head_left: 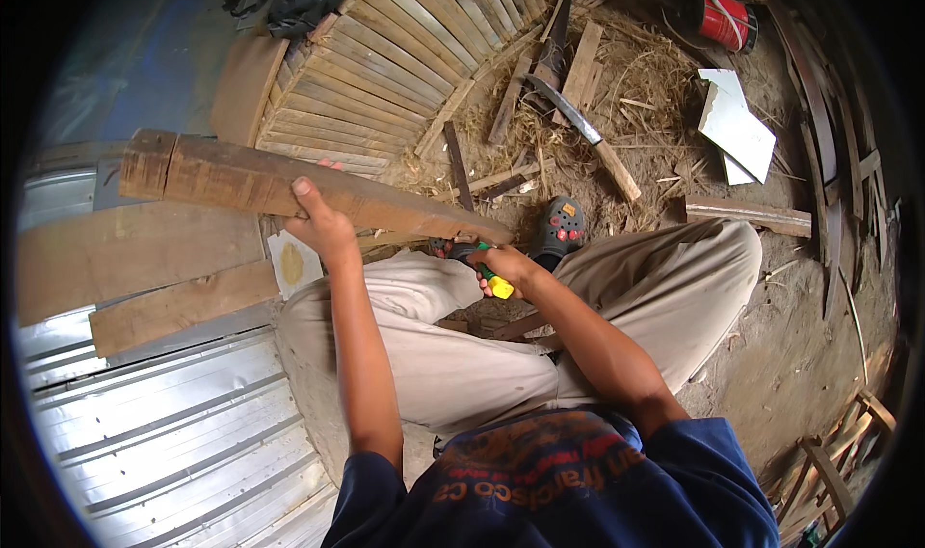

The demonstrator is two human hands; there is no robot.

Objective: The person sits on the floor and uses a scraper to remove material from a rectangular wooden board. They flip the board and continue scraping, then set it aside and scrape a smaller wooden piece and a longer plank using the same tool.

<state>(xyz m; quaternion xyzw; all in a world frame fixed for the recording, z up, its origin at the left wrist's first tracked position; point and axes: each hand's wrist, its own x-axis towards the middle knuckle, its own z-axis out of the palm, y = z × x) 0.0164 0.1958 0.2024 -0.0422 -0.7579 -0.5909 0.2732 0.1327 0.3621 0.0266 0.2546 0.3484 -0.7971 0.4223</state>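
A long, thick wooden beam [246, 179] slants across in front of me, its broad end at the far left and its other end close to my feet. A dark line crosses it near the left end. My left hand [325, 223] grips the beam around its middle, thumb on the near face and fingertips showing past the far edge. My right hand [509, 268] is closed around a green and yellow handle [498, 284] beside the beam's right end. What the handle belongs to is hidden by the hand and beam.
A machete [568, 112] with a wooden grip lies among straw and wood scraps. Slatted wood [356, 85] stands at far left, corrugated metal sheets [193, 432] at near left. White broken panels [737, 129], a red can [725, 21] and a plank [747, 214] lie to the right.
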